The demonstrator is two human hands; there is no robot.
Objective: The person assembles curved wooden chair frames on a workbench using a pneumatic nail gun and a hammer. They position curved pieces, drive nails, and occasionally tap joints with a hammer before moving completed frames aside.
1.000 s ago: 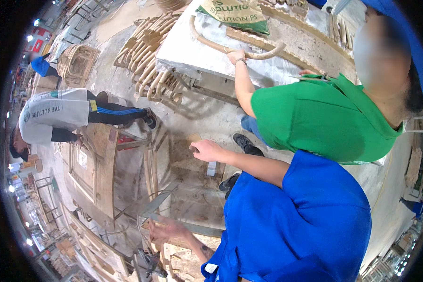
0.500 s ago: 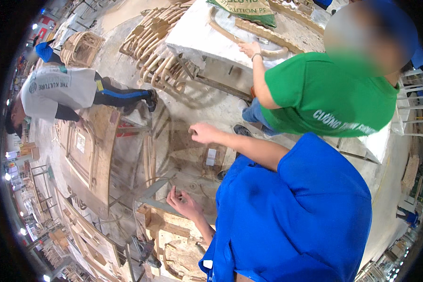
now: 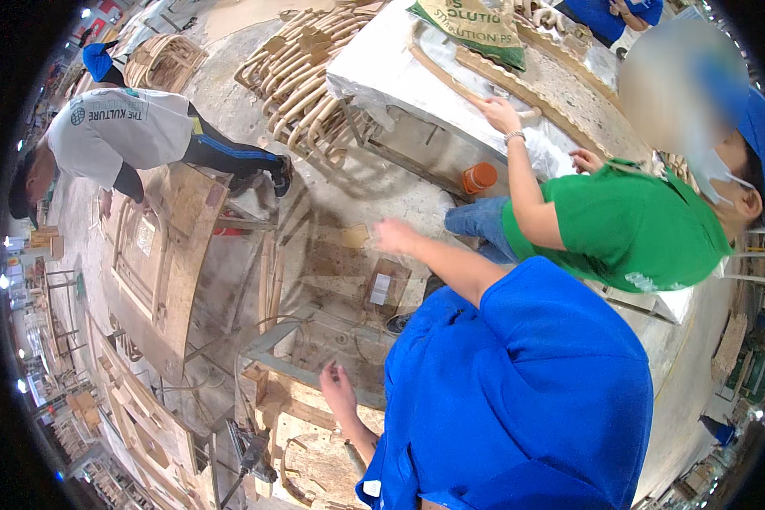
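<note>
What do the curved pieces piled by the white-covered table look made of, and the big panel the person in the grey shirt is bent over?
The curved pieces look like bare, unfinished bent wood or rattan: pale tan, matte, no sheen. The big panel seems to be raw plywood or board: flat light-brown face, dull and unpainted, with a framed cut-out. The table cover looks like white plastic sheet or cloth; which one is hard to tell.

This is a furniture workshop, busy and crowded with wood. Curved wooden frames [image 3: 302, 72] lie stacked on the dusty concrete floor [image 3: 374, 183], a flat wooden panel [image 3: 174, 255] rests on supports, and more bent wooden strips [image 3: 518, 85] lie on a tabletop [image 3: 382, 68] covered with a white sheet. Several people in work shirts bend over the pieces, and racks of timber parts [image 3: 102, 399] line the side under bright ceiling lamps.
</note>
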